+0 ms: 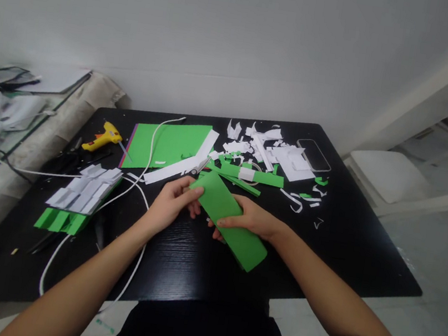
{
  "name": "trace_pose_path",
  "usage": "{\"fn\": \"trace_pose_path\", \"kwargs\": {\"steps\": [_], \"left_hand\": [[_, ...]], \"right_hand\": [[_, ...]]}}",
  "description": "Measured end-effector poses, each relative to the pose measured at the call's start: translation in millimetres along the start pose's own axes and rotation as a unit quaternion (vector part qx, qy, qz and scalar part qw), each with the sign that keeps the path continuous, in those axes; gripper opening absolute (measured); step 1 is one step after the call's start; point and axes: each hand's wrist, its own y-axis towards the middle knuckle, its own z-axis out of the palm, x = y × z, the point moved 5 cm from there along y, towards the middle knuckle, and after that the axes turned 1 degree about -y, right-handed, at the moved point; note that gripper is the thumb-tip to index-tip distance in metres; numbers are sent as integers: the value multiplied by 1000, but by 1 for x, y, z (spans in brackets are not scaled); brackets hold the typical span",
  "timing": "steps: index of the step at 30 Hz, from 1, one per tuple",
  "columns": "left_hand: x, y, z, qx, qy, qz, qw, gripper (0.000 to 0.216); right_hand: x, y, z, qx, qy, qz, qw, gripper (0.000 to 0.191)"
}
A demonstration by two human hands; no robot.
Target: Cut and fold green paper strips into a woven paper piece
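Observation:
A long green strip of paper, seemingly folded or layered, slants between my hands above the near part of the black table. My left hand pinches its upper left end, thumb on top. Farther down the strip, my right hand grips it with the thumb across the face and fingers underneath. Just beyond lie green paper strips and a long white paper strip. What the underside of the held strip looks like is hidden.
On the black table are green sheets, a yellow glue gun, white scraps and a phone. At left sits a white-and-green folded paper piece. A white cable loops across the left side.

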Motion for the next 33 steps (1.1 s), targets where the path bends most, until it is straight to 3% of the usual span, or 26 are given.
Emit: {"fn": "trace_pose_path", "kwargs": {"steps": [6,13,18,23,26,33], "left_hand": [[-3,-4,6,4,71,18,997,41],[7,-9,18,72,104,-22,992,38],[15,-11,22,88,135,-31,986,39],[13,-9,21,31,100,13,994,25],[9,-9,20,-7,67,58,996,33],[5,-11,21,-14,107,91,990,21]], "right_hand": [[-2,-2,4,8,-15,7,1000,49],[11,2,-11,-125,-78,-113,983,39],[11,1,-15,-166,-137,-155,964,40],[11,2,-18,-203,-206,-192,938,27],[11,3,-22,-227,-217,-198,928,27],[11,2,-24,-232,-230,-213,921,24]]}}
